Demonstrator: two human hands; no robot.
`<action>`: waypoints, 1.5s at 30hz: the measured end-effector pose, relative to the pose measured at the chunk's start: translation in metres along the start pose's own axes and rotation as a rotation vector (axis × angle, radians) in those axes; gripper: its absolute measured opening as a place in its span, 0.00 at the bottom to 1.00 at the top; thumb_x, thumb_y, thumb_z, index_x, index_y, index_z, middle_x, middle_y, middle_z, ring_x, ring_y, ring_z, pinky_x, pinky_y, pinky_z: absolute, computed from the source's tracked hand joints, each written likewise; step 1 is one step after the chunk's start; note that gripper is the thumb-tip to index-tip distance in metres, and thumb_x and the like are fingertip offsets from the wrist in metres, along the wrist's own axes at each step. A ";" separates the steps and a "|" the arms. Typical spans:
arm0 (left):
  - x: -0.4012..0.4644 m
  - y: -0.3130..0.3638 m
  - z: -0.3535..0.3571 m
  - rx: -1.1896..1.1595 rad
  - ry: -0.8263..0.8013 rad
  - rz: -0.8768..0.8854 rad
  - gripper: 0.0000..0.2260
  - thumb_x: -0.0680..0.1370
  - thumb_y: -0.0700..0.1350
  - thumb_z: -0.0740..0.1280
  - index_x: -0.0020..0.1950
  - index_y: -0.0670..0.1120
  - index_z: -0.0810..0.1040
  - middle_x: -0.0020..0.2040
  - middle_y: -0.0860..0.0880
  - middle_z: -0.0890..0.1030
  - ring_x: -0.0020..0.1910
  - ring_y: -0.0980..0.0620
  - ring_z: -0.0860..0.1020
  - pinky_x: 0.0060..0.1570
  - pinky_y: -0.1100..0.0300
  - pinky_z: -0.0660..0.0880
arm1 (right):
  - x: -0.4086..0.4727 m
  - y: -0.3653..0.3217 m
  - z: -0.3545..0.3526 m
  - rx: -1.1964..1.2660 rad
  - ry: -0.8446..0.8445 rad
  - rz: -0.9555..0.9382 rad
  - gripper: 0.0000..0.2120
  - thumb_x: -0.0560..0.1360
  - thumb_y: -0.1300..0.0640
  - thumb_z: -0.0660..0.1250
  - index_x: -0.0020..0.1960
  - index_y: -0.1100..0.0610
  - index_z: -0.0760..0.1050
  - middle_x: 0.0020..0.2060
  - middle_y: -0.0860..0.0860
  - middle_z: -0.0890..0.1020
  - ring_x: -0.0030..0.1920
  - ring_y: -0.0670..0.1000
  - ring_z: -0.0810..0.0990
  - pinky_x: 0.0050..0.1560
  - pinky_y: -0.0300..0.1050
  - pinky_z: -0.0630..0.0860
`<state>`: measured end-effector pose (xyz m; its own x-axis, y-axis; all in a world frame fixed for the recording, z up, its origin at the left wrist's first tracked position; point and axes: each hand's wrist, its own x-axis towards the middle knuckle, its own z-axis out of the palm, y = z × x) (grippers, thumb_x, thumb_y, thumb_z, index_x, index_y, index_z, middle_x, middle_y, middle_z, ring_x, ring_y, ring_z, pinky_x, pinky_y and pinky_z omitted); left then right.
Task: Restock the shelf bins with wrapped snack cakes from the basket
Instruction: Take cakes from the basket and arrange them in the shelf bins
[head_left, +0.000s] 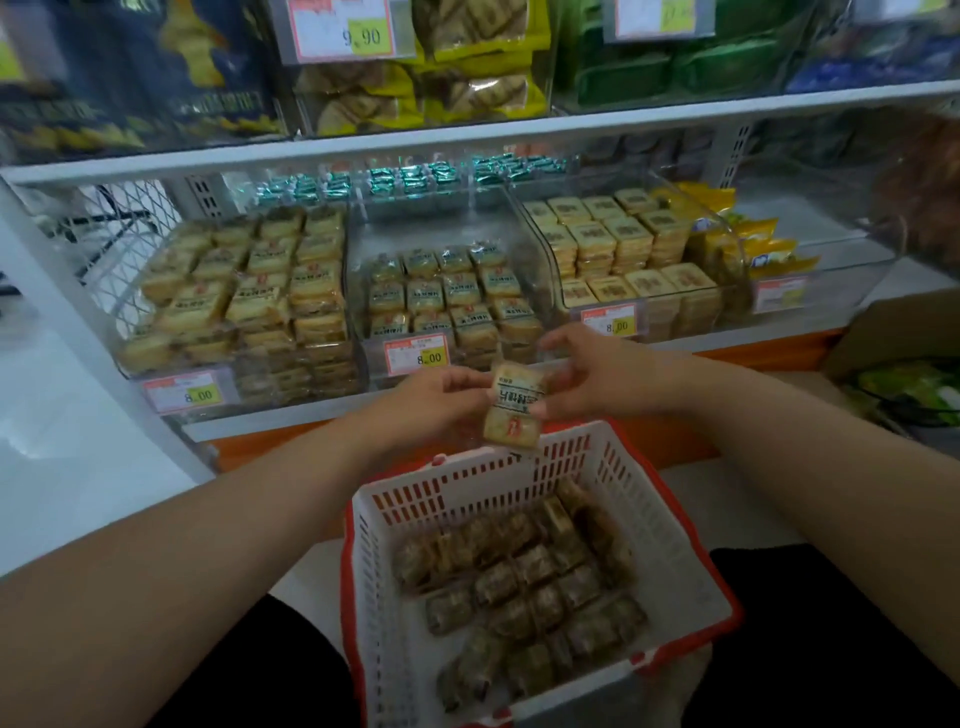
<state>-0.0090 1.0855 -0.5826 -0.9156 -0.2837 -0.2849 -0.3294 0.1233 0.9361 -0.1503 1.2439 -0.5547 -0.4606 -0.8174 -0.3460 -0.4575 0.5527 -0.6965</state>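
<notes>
At the shelf's front edge, clear bins (447, 301) hold snack cakes; above the basket (519, 467), left hand (436, 402) and right hand (597, 371) both pinch one wrapped cake (514, 405).

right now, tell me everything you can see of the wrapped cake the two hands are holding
The wrapped snack cake is a pale yellow, roughly square cake sealed in clear, glossy wrap with dark printed characters across the middle and a small red mark near its lower edge. It is held tilted, upright on its edge, above the far rim of the basket and in front of the middle shelf bin. The left hand pinches its left side, the right hand its right. Its back is hidden.
</notes>
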 end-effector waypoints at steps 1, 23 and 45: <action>0.004 0.004 -0.004 -0.027 0.027 -0.016 0.08 0.82 0.41 0.64 0.61 0.43 0.77 0.45 0.47 0.83 0.36 0.59 0.83 0.33 0.67 0.77 | 0.002 -0.005 -0.001 -0.070 0.056 -0.013 0.43 0.69 0.46 0.77 0.75 0.50 0.56 0.63 0.49 0.76 0.56 0.48 0.80 0.53 0.44 0.79; 0.047 0.027 -0.096 -0.168 0.408 0.051 0.07 0.77 0.42 0.71 0.52 0.50 0.78 0.55 0.47 0.82 0.51 0.50 0.82 0.52 0.48 0.81 | 0.084 -0.065 0.010 -0.307 0.307 -0.259 0.30 0.71 0.47 0.75 0.66 0.45 0.62 0.55 0.42 0.74 0.46 0.41 0.77 0.41 0.35 0.75; 0.043 -0.011 -0.157 1.129 0.569 0.125 0.30 0.79 0.63 0.59 0.79 0.59 0.55 0.80 0.54 0.54 0.79 0.47 0.49 0.76 0.47 0.46 | 0.318 -0.102 0.029 0.098 0.443 -0.051 0.09 0.78 0.50 0.64 0.57 0.51 0.75 0.53 0.54 0.81 0.52 0.55 0.81 0.52 0.49 0.78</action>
<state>-0.0083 0.9228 -0.5730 -0.8189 -0.5439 0.1831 -0.5175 0.8378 0.1741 -0.2281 0.9224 -0.6119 -0.7302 -0.6828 -0.0220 -0.4241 0.4783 -0.7690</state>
